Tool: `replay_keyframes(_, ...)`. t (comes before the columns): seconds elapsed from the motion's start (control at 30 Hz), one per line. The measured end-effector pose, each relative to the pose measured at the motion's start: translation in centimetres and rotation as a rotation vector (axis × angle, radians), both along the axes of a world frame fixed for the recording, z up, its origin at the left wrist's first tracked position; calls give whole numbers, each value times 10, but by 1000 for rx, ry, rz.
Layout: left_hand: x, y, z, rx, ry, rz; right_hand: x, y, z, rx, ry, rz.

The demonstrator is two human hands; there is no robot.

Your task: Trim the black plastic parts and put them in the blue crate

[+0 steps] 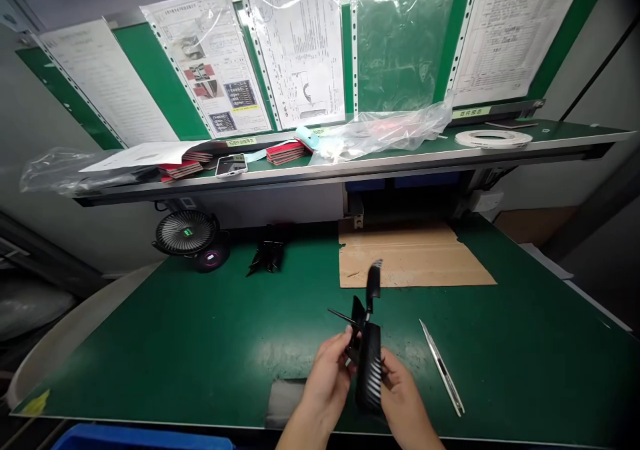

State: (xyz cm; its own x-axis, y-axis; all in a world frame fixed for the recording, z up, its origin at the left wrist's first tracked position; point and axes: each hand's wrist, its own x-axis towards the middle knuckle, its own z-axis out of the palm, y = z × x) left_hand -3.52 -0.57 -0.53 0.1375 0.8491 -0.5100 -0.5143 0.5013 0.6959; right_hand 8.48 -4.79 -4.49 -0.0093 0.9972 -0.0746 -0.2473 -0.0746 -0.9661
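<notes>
A black plastic part (370, 370) with a striped, glossy face and a narrow arm rising from its top is held upright between my hands, above the front of the table. My left hand (327, 380) is closed on its left side, around thin black pieces that stick out there. Along the right edge, my right hand (404, 393) grips the same part, its fingertips partly hidden behind it. To the right of my right hand, a slim silver utility knife (442, 369) lies on the green tabletop. A dark grey sheet (284, 403) lies at the front edge, left of my left hand.
A cardboard sheet (415, 257) lies at the back of the green table (165, 343). Further left are black parts (267, 255) and a small fan (186, 232). The overhead shelf (280, 182) carries a phone (231, 165), red pads, plastic film and a white tape roll (493, 139).
</notes>
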Motion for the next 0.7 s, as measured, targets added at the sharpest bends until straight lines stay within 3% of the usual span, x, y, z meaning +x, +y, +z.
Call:
replay_keyframes(0.17, -1, -3, -1, -22, -110, 57, 13, -2, 2, 70, -84, 77)
replay_keyframes(0.3, -8, 9, 4, -86, -143, 207, 23, -2, 4, 231, -188, 342)
replay_keyframes(0.37, -17, 15, 7, -71, -125, 290, 31, 2, 2, 184, -228, 392)
replay_keyframes(0.43, -28, 17, 11, 33, -37, 310, 42, 11, 0, 73, -162, 340)
replay_keyframes(0.53, -39, 11, 17, 209, 224, 131, 62, 29, 6, -12, 129, 220)
replay_keyframes(0.6, -39, 5, 20, 294, 425, -41, 73, 41, 21, 10, 251, 178)
replay_keyframes(0.7, -35, 0, 19, 343, 585, -163, 82, 50, 52, 105, 165, 173)
